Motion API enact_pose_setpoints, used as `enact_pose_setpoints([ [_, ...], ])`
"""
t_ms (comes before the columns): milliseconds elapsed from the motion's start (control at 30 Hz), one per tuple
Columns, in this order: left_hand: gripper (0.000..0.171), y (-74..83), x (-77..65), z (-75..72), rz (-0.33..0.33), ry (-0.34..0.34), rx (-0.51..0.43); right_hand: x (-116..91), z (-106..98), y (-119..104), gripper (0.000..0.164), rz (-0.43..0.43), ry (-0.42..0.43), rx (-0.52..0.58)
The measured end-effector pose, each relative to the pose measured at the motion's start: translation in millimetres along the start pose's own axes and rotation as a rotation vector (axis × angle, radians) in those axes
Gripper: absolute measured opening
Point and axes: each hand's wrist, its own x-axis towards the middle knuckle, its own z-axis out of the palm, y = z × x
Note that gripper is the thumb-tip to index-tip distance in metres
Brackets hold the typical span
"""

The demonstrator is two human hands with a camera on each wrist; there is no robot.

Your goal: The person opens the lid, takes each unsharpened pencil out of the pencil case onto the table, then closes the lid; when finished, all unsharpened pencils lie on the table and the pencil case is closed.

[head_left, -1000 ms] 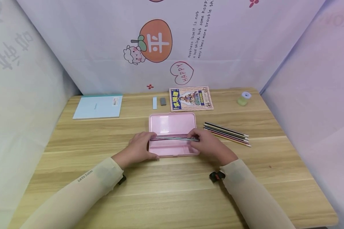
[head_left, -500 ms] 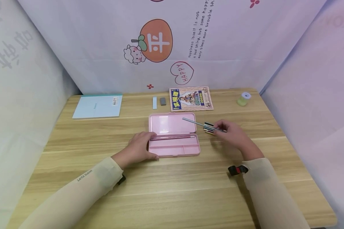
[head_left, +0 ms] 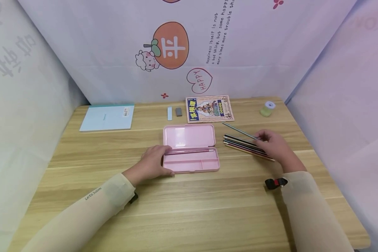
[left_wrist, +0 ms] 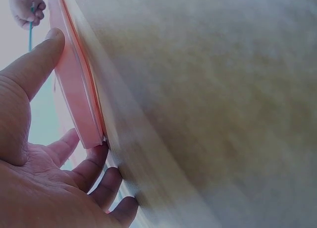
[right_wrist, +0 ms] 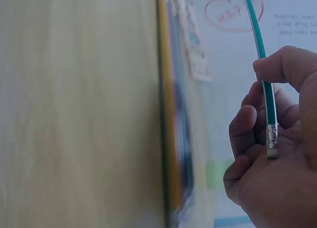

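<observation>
A pink pencil case (head_left: 182, 165) lies with its lid open on the wooden table. One dark red pencil (head_left: 189, 152) rests in its long rear compartment. My left hand (head_left: 152, 161) holds the case's left end, thumb against the front side and fingers around the end, as the left wrist view shows. To the right, my right hand (head_left: 275, 147) pinches a green pencil (right_wrist: 260, 34) near its eraser end, thumb against fingers. It is raised over the right part of several pencils (head_left: 240, 143) lying side by side, and partly hides their ends.
Behind the case lie a pale blue strip (head_left: 169, 113), a grey eraser (head_left: 179, 112) and an illustrated booklet (head_left: 210, 108). A light blue notebook (head_left: 108, 118) is at back left, a yellow-green cylinder with a pale lid (head_left: 267, 109) at back right. Printed cloth walls (head_left: 113, 52) enclose the table.
My right hand has carried the green pencil out from over the case, rightward to the group of pencils. The dark red pencil has stayed in the case. My left hand has kept its place.
</observation>
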Motion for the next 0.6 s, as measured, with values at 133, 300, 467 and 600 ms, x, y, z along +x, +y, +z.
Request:
enact_pose_setpoints([
  [133,0.095,0.5,0.2,0.4,-0.002,-0.003,0.004,3.9,-1.1,23.4,0.028,0.017,-0.006,-0.051],
  [300,0.096,-1.7,1.1,1.5,-0.006,-0.006,0.003,8.0,-5.1,34.9,0.027,0.064,-0.053,-0.087],
  [467,0.098,-3.7,1.8,2.1,-0.013,-0.006,0.011,12.9,-6.9,34.3,0.025,0.052,-0.08,-0.113],
  [600,0.097,-3.4,1.8,1.8,-0.01,-0.006,0.012,15.3,-5.5,33.4,0.024,0.043,-0.105,-0.13],
])
